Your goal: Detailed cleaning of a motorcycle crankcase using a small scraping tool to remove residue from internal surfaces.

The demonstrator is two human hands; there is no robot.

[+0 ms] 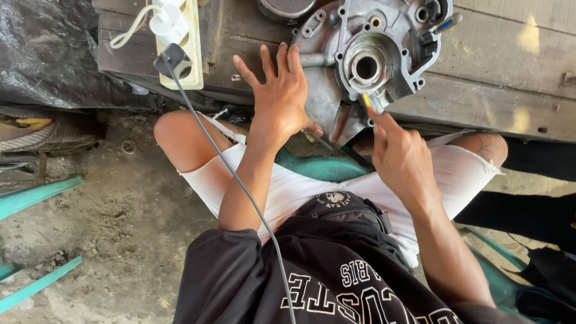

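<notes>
Power strip (pixel 183 45): cream, oblong, at left on the wooden surface (pixel 492 72); white plug and dark plug with grey cable (pixel 240 186) seated in it.
Engine casing (pixel 366 57): grey cast metal, grimy, round central bore, bolt holes along rim; lies at the surface's near edge, overhanging slightly.
Left hand (pixel 279 96): fingers spread wide, flat on casing's left side.
Right hand (pixel 402 156): grip narrow, pinching a thin yellow-tipped tool (pixel 366 101), probably a scraper, against casing's lower rim.

The left hand (pixel 279 99) lies flat with fingers spread, arm bent at the elbow. The right hand (pixel 401 157) is curled, index finger extended forward, forearm reaching straight out.
</notes>
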